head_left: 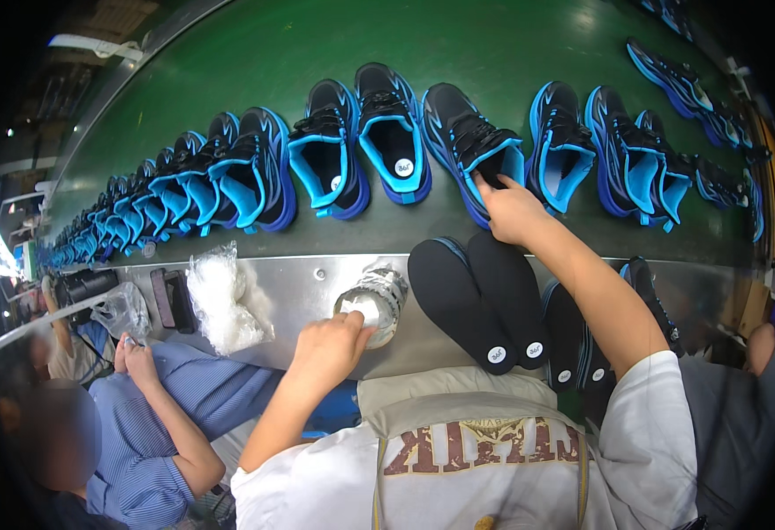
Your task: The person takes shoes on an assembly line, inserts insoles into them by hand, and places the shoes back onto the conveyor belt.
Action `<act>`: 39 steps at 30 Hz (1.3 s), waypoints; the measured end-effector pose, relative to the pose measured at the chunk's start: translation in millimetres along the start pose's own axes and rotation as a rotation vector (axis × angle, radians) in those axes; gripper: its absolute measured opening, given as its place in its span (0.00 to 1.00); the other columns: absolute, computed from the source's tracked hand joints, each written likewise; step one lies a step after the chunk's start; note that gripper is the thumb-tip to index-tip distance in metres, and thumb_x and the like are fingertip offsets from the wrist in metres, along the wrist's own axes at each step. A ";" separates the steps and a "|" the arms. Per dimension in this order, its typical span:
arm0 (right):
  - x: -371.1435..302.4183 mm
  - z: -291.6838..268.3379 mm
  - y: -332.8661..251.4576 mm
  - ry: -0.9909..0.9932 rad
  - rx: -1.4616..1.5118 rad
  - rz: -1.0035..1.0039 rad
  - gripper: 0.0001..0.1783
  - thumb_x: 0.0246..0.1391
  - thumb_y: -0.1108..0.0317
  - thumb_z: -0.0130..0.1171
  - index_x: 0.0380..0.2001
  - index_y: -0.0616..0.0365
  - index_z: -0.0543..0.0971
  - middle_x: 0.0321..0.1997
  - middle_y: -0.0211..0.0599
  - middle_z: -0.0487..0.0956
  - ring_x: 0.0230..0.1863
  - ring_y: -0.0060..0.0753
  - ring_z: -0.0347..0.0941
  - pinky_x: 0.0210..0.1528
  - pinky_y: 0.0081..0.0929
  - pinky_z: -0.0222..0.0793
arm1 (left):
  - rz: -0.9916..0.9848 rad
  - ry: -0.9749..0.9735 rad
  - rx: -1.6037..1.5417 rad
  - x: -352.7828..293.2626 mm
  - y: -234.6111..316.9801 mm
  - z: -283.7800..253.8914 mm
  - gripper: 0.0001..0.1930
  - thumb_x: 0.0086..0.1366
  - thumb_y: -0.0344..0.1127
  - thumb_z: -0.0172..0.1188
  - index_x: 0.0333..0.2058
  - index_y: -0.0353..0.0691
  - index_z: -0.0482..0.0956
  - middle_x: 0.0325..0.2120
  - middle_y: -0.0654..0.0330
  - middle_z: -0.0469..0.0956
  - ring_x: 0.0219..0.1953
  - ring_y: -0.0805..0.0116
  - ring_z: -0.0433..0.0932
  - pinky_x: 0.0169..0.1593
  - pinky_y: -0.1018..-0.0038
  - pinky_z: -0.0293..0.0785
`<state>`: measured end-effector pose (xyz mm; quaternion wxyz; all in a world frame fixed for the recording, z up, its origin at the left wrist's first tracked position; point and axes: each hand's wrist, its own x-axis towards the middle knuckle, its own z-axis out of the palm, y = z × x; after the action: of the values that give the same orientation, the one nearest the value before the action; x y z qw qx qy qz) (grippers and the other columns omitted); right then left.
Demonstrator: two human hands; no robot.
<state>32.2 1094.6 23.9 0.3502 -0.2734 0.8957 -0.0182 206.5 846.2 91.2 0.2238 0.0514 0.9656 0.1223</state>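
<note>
The right hand (509, 208) has its fingers pushed into the opening of a black-and-blue shoe (471, 146) on the green conveyor belt (255, 53), its grip closed on the collar, arm stretched forward over the black insoles (480, 300) stacked on the steel bench (299, 291). Left of those insoles, the left hand (332, 346) dips curled fingers into a small round tub (371, 305) of white paste. Farther left lies a clear bag of white stuffing (224, 300).
</note>
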 end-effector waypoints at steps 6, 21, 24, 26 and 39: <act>-18.1 28.5 2.7 0.750 0.135 -0.163 0.24 0.42 0.68 0.56 0.46 0.61 0.67 0.35 0.44 0.75 0.42 0.46 0.69 0.47 0.34 0.63 | 0.258 0.448 0.049 17.3 11.1 20.2 0.13 0.53 0.40 0.59 0.20 0.41 0.66 0.20 0.58 0.68 0.23 0.58 0.68 0.28 0.67 0.60; -68.4 53.7 -4.4 1.094 0.507 -0.003 0.14 0.41 0.73 0.58 0.36 0.61 0.75 0.41 0.39 0.72 0.41 0.41 0.68 0.45 0.33 0.61 | 0.376 0.587 -0.035 20.7 19.2 54.4 0.13 0.46 0.30 0.60 0.31 0.36 0.69 0.28 0.53 0.71 0.32 0.54 0.70 0.42 0.61 0.62; -64.4 52.3 -4.4 1.093 0.540 -0.031 0.14 0.41 0.74 0.58 0.35 0.62 0.74 0.41 0.39 0.72 0.41 0.41 0.68 0.45 0.32 0.61 | 0.300 0.562 -0.231 15.8 12.7 67.2 0.14 0.45 0.33 0.62 0.29 0.37 0.69 0.27 0.55 0.71 0.30 0.57 0.69 0.39 0.62 0.62; -62.1 51.6 -3.3 1.103 0.540 -0.048 0.14 0.40 0.74 0.58 0.35 0.62 0.75 0.40 0.39 0.72 0.40 0.41 0.68 0.45 0.32 0.61 | 0.321 0.646 -0.249 18.1 13.4 69.6 0.15 0.43 0.32 0.63 0.30 0.36 0.70 0.25 0.55 0.70 0.29 0.57 0.70 0.38 0.62 0.63; -79.4 61.9 3.8 1.113 0.575 -0.035 0.12 0.43 0.76 0.56 0.35 0.62 0.75 0.40 0.40 0.72 0.41 0.41 0.68 0.44 0.32 0.62 | 0.166 0.441 0.133 25.9 46.4 39.0 0.34 0.46 0.52 0.59 0.53 0.47 0.64 0.46 0.51 0.61 0.49 0.50 0.59 0.50 0.51 0.54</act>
<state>117.9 1147.5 25.4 -0.1094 -0.1325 0.8986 -0.4038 202.8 903.3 58.5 -0.0071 0.1171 0.9895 0.0845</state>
